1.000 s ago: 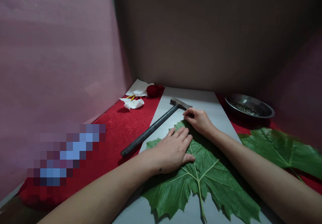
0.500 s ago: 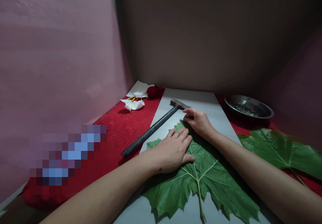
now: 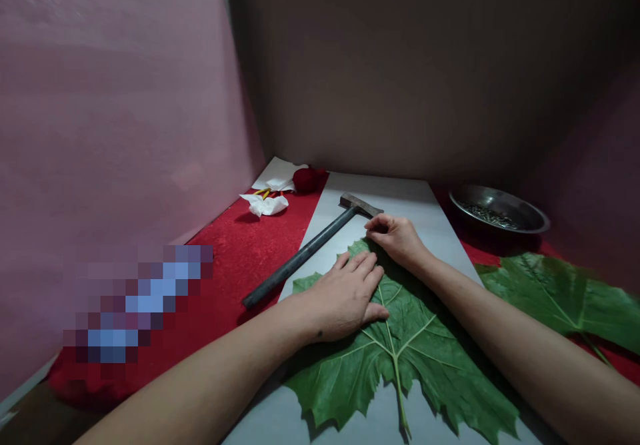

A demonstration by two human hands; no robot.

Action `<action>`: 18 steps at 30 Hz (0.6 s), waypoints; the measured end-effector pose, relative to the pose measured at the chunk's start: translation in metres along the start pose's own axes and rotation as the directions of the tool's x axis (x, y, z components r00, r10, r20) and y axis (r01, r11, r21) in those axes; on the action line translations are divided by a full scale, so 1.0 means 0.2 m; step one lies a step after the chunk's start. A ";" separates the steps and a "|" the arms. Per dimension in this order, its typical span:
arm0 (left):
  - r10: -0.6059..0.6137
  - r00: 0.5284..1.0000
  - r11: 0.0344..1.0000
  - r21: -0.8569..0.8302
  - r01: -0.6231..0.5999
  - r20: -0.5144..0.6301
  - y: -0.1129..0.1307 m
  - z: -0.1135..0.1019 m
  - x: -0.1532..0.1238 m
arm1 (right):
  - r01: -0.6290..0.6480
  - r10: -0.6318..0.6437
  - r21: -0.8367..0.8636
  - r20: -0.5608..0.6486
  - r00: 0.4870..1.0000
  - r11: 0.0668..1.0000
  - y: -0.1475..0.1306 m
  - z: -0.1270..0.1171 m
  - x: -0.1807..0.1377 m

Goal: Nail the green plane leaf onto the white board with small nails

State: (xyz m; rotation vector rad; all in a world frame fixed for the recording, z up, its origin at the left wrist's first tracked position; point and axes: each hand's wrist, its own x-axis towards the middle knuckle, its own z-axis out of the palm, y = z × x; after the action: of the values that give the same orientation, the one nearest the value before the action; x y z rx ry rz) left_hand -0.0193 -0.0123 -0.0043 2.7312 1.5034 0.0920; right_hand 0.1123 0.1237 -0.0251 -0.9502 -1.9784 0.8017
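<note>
A large green lobed leaf [image 3: 400,358] lies with its stalk towards me on a long white sheet [image 3: 390,188]. My left hand [image 3: 345,292] rests flat on the leaf's left half, fingers stretched out. At the leaf's far tip, my right hand [image 3: 395,235] is closed in a pinch, thumb against fingertips. Whatever is between those fingers is too small or hidden to make out. Just beyond the right hand is the head of a hammer [image 3: 310,248], whose dark handle slants down to the left across the sheet's edge onto a red cloth [image 3: 220,258].
A metal bowl [image 3: 500,210] with many small metal pieces stands at the back right. Another leaf [image 3: 555,292] lies on the right. Crumpled white tissue [image 3: 265,205], yellow sticks and a dark red bundle [image 3: 306,180] sit at the back left. Walls enclose the far and left sides.
Both hands keep nearly the same places. The right hand's pinch has shifted very slightly at the leaf tip; the whole view has moved a little.
</note>
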 end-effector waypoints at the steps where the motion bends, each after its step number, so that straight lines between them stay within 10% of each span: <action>1: 0.001 1.000 1.000 0.001 -0.001 0.000 0.00 0.00 0.00 | -0.001 0.001 0.001 0.002 1.000 1.000 0.00 0.00 0.00; 18: 0.002 1.000 1.000 -0.025 -0.002 0.002 0.01 -0.01 0.00 | -0.062 0.061 -0.022 -0.010 0.998 0.998 -0.02 0.00 0.00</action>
State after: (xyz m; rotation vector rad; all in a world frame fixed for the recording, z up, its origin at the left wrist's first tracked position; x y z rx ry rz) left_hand -0.0187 -0.0135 -0.0013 2.7121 1.4889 0.1077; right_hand 0.1107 0.1216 -0.0219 -1.0304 -1.9617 0.8093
